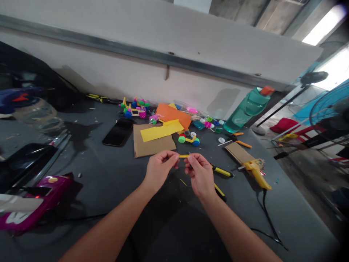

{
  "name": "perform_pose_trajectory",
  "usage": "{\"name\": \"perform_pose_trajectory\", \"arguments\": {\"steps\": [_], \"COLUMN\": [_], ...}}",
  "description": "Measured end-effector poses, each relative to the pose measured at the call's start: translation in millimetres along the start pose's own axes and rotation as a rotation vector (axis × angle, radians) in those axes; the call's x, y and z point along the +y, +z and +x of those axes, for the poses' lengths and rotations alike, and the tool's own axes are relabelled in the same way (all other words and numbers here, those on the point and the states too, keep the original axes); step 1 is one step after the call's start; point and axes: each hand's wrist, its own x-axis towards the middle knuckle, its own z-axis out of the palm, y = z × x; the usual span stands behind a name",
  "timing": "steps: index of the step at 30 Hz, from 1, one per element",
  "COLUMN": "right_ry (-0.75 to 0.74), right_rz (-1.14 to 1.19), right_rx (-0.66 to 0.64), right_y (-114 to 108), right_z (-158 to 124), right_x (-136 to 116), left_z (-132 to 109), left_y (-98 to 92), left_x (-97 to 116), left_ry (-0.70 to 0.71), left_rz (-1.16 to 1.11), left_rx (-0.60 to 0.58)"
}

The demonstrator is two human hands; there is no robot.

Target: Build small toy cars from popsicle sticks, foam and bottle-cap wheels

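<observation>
Between my two hands is a small, narrow yellow strip (183, 156), its kind too small to make out. My left hand (161, 168) pinches one end with thumb and fingers. The other end sits in the pinch of my right hand (200, 173). Just beyond them lies a brown cardboard piece (154, 147) with a yellow paper sheet (160, 131) on top. A little car with bottle-cap wheels (189, 139) stands behind my right hand. Beside that hand, a yellow-and-black cutter (222, 171) rests on the table, and a thin yellow sliver (183, 182) lies below.
A yellow glue gun (257, 173) with its cord lies at right, near orange-handled scissors (242, 140). A green bottle (247, 111) stands by the wall. Left are a black phone (118, 132) and a magenta device (40, 203). Orange paper (174, 114) and cap-wheeled toys (134, 108) sit behind.
</observation>
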Motion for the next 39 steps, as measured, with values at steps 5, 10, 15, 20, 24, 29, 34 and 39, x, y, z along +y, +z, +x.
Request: {"name": "perform_pose_trajectory", "arguments": {"steps": [5, 10, 15, 20, 24, 29, 34, 39], "right_ry": [-0.026, -0.063, -0.078, -0.073, -0.097, -0.115, -0.120, -0.138], "right_rz": [-0.003, -0.008, -0.001, 0.019, 0.006, -0.003, -0.007, -0.020], "right_rx": [-0.010, -0.015, -0.026, -0.034, -0.034, -0.031, -0.015, 0.008], "right_y": [-0.3, -1.0, -1.3, -1.2, -2.3, -2.5, -1.5, -2.4], "right_z": [-0.3, -0.4, 0.3, 0.2, 0.1, -0.2, -0.8, -0.9], "right_x": [1.6, 2.8, 3.4, 3.1, 4.5, 5.2, 4.5, 2.9], "left_z": [-0.3, -0.8, -1.0, -0.7, -0.6, -1.3, -2.1, -3.0], "left_y": [0.8, 1.3, 0.9, 1.1, 1.5, 1.4, 1.3, 0.6], "left_x": [1.5, 3.2, 3.0, 0.8, -1.5, -0.5, 0.2, -2.3], "left_ry": [-0.007, -0.018, 0.001, -0.003, -0.001, 0.009, 0.011, 0.034], "left_rz": [-0.004, -0.003, -0.008, -0.036, -0.049, -0.032, -0.011, 0.004], "left_rx": [0.005, 0.009, -0.006, -0.015, -0.018, -0.025, -0.028, -0.026]}}
